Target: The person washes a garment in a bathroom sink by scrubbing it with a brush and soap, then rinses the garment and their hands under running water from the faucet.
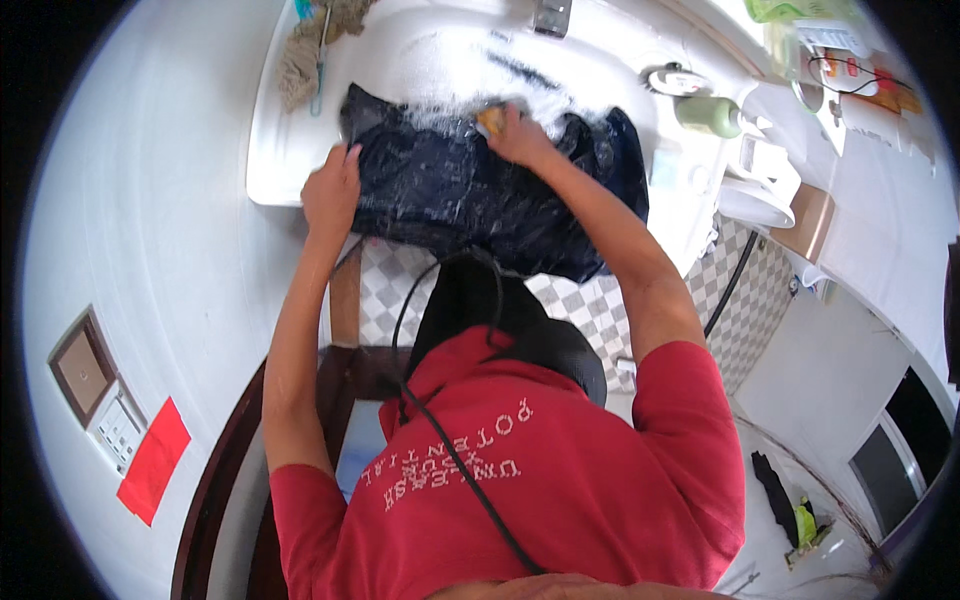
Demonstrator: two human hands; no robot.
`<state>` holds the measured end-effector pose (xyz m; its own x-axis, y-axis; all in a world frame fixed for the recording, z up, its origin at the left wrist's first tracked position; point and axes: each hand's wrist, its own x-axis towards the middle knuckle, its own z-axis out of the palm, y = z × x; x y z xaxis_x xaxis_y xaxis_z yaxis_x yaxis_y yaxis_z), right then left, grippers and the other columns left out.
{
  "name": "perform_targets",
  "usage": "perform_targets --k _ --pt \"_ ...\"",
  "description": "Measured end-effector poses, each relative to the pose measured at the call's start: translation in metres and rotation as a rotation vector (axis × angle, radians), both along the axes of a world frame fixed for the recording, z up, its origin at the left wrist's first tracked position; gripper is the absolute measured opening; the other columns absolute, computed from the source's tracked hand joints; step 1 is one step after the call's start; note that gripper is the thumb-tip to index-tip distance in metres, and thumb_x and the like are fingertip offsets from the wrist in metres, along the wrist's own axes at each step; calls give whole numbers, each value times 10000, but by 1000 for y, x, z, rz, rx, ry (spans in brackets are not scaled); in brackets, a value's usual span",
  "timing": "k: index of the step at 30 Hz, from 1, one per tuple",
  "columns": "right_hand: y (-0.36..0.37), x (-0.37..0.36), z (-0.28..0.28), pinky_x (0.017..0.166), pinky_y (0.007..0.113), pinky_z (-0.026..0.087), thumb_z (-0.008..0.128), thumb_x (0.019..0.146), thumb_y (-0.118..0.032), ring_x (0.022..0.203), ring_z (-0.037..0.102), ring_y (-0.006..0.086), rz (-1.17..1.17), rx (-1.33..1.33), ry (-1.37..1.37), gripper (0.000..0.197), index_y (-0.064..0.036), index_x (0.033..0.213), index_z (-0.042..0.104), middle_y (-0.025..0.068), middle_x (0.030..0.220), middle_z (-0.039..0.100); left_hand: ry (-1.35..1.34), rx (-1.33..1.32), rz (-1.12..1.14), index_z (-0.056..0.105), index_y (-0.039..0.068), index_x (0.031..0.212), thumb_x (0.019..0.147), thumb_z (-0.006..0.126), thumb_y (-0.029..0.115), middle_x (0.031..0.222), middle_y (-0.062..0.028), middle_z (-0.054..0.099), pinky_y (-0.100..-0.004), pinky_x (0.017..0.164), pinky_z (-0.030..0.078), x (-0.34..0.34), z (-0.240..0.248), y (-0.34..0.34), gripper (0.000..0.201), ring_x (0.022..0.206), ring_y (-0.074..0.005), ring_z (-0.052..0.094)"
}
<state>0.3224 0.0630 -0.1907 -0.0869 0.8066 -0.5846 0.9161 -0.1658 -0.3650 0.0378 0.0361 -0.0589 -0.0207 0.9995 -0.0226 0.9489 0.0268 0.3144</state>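
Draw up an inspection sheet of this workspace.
Surface: white basin, wet and sudsy.
Job's things: dark cloth, wet, hanging over the basin's near edge; yellowish object, partly hidden.
Clutter: stringy tan cloth, left; green bottle, right.
Hands: left hand curled at the dark cloth's left edge, grip unclear; right hand holding the yellowish object.
Cables: black cable over the red shirt.
Surroundings: checked floor; red sheet on the left wall.

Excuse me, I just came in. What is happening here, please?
A dark, wet cloth drapes over the near edge of a white sink. The person's left hand holds the cloth's left side; the right hand holds a small yellowish object, hard to identify, at its far edge. Suds lie just beyond.
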Motion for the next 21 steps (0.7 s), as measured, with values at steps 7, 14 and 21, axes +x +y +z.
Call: perform_targets --k 7,14,21 --pt "13 -47 3 953 545 269 621 590 -535 1238 174 389 52 -158 360 779 -96 1218 478 251 1156 425 -225 90 -77 597 98 928 869 557 295 573 -176 535 -392 473 396 35 25 17 210 544 -355 553" --pt "14 -46 10 960 422 346 639 604 -511 1131 419 387 270 -170 360 813 -77 1258 428 249 1154 476 -241 51 -97 587 113 894 859 557 274 590 -148 567 -414 494 425 47 23 26 168 571 -342 579" --pt "23 -1 74 790 413 477 681 662 -474 925 580 293 241 239 -241 715 -25 1152 420 165 935 619 -270 43 -95 584 104 942 872 539 299 620 -124 582 -379 501 435 49 17 52 212 579 -332 578"
